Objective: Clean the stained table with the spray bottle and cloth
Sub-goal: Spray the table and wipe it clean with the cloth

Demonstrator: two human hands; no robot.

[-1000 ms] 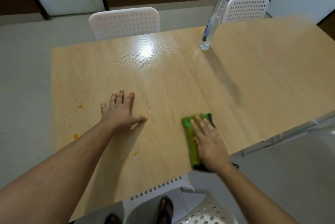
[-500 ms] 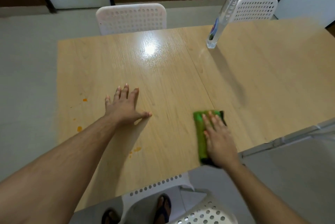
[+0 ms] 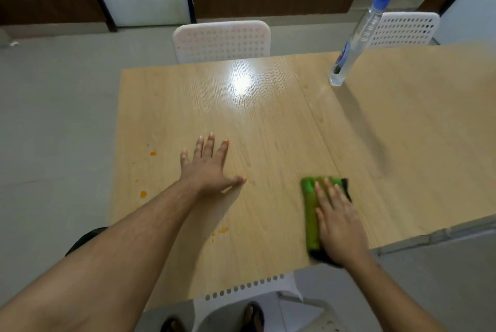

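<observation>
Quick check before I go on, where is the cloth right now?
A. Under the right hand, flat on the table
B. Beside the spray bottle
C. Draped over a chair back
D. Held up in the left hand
A: the right hand presses with straight fingers on the green cloth, which lies on the table.

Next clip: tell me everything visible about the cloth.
The cloth is bright green with a dark, near-black edge showing at its far right corner and near end. It looks soft, like microfibre, and seems folded into a long strip. It lies flat on the wooden table, near the front edge, running front to back. The right hand presses on it with straight fingers, covering its right part.
</observation>
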